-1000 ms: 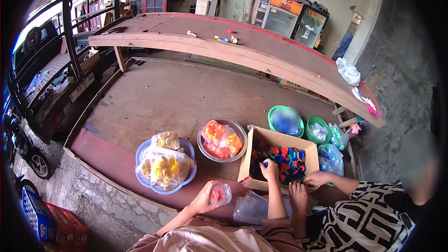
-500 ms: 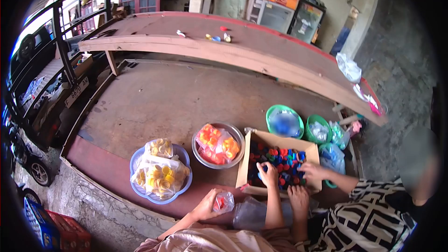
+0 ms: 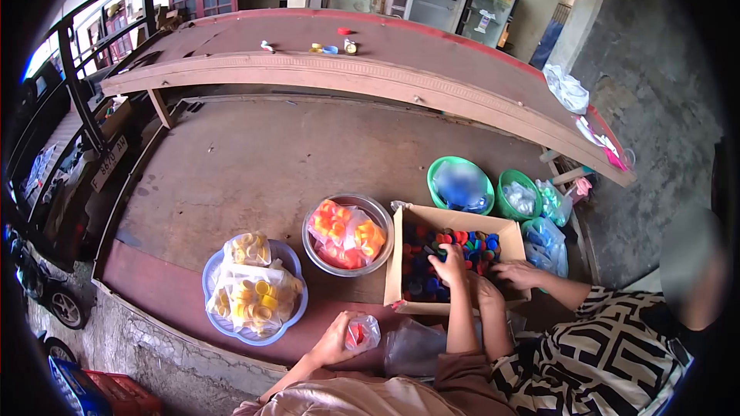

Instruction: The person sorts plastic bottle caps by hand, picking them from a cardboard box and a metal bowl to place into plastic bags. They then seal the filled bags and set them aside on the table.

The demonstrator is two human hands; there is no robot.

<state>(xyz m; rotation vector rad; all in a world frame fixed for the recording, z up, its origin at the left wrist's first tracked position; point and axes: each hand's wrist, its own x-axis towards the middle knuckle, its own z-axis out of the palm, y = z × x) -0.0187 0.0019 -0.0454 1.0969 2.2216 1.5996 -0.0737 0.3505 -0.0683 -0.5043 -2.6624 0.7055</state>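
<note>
My left hand [image 3: 336, 341] is closed around the neck of a small clear plastic bag [image 3: 362, 333] with red bottle caps inside, just in front of the box. Inside the open cardboard box [image 3: 392, 262], my right hand [image 3: 450, 266] reaches down among loose bottle caps [image 3: 484, 246] in red, blue, green and black. Its fingers are curled, with a dark green bottle cap [image 3: 442, 251] at the fingertips. A co-worker's two hands [image 3: 518, 273] are at the same box, to the right of mine. Flat clear plastic bags [image 3: 416, 347] lie below the box.
A metal bowl [image 3: 308, 250] of bagged orange and red caps stands left of the box. Further left is a blue basin [image 3: 212, 285] of bagged yellow caps. Green basins [image 3: 432, 185] with bags stand behind the box. A raised wooden shelf [image 3: 308, 69] spans the far side.
My right hand has moved up and deeper into the box. The co-worker's nearer hand has moved from the box's front edge toward the inside. The view has shifted slightly.
</note>
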